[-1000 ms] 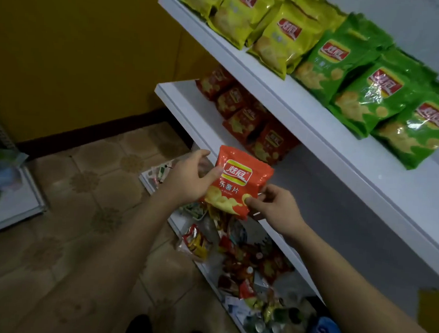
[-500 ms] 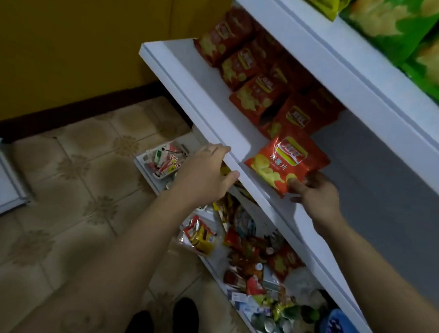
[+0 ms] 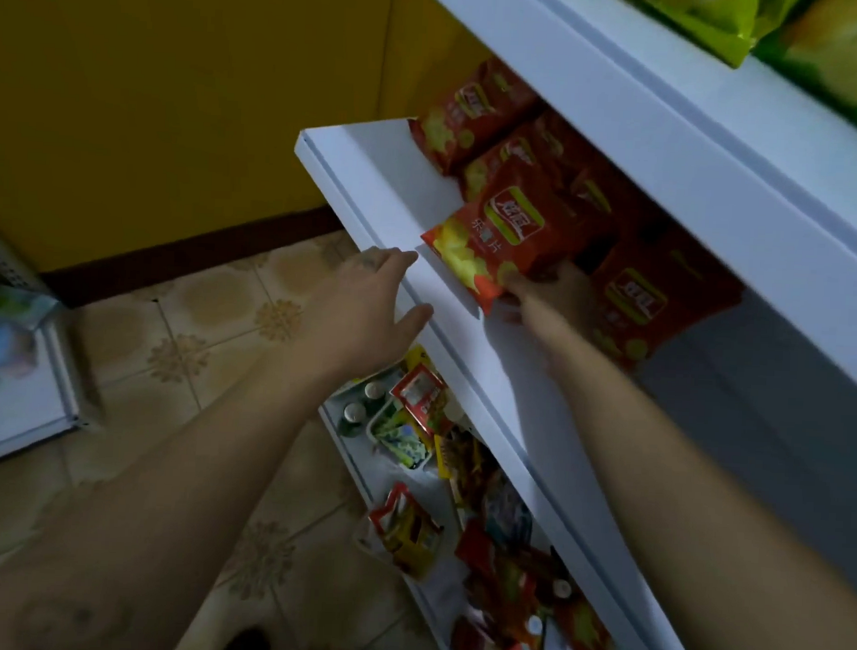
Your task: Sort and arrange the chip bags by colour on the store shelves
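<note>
1. The one camera rides on my head and looks forward and down along both my forearms.
2. It meets the shelves at a slant. The middle shelf runs from centre to lower right, and the top shelf cuts across the upper right corner.
3. It is close in, with my left hand, right hand and the red bag mid-frame.
4. Lower down it takes in the bottom shelf and the floor. The wall fills the upper left.
</note>
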`<state>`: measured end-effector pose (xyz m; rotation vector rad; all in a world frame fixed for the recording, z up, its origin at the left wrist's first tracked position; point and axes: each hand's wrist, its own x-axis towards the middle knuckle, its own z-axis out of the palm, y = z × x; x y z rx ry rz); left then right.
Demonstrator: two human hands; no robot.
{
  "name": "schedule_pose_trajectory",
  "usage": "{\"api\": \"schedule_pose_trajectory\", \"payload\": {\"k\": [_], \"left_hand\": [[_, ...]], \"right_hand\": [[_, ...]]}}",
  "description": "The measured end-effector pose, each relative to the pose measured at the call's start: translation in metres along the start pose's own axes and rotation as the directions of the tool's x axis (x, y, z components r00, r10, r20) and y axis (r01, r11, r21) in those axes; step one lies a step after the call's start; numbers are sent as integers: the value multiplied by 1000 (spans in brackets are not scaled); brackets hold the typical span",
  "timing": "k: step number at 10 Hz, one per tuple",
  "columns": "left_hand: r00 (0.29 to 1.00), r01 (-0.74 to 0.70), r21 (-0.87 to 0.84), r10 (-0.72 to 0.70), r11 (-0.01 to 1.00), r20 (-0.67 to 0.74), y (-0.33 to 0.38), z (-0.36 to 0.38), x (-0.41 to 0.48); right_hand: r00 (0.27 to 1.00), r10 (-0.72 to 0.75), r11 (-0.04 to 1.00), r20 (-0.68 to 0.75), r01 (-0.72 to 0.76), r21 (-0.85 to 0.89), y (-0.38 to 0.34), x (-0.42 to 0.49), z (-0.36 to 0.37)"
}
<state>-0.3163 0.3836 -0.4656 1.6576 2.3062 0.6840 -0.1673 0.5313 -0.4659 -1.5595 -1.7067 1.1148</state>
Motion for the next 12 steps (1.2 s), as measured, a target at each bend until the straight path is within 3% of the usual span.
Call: {"api": "schedule_pose_trajectory", "payload": {"k": [2,3,5,7,8,10,12], "left_hand": [[1000,-11,-12,11,1000,-18,-42,3,42],[997,-80,-26,80,996,-1,-61,6,67],[983,-128,3,127,992,129,-86,18,110],[968,-171,97,148,980,205,-96,27,130],[964,-185,71,168,980,206,-98,28,133],[967,-172,-2,169,985,191,-101,30,130],[960,-170,37,157,985,233,-98,36,129]], "right_hand": [[1000,20,993,-8,-19,113,-33,51,46],[996,78,987,-38,-72,146,-50,71,58],[979,162,986,-124,-154,67,-63,102,80],[961,72,965,-268,-135,-224,-65,111,87],[944,88,939,-319,-186,-289,-65,112,87],[919,122,957,-375,-209,-201,-61,118,91],[883,34,964,-469,-152,-217,-58,103,88]]}}
